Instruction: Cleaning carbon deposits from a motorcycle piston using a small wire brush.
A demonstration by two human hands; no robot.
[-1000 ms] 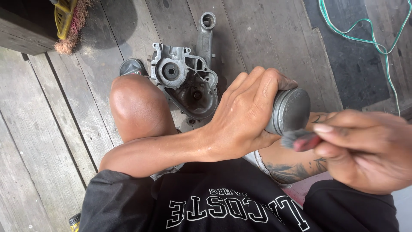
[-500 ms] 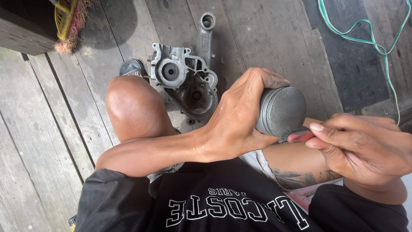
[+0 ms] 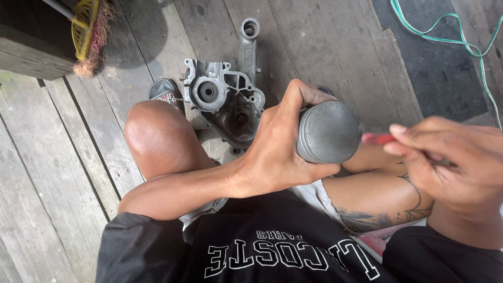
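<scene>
— While the head view looks down, what has the left hand (image 3: 277, 152)?
— Fingers clamped round a grey metal piston (image 3: 329, 132), above the knees.
— And since 0.5 s ago?
— Right hand (image 3: 450, 162), fingers pinched on a red-handled tool (image 3: 378, 138), sits higher; the engine casing (image 3: 226, 102) on the floorboards (image 3: 63, 173) hasn't moved.

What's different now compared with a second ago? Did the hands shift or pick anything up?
The right hand with its red-handled tool has drawn back to the right, so the red handle shows clear of the grey metal cylinder. The left hand keeps its grip on the cylinder. Nothing was picked up or let go. The metal engine casing on the wooden floor, the broom and the green cable stayed put.
</scene>
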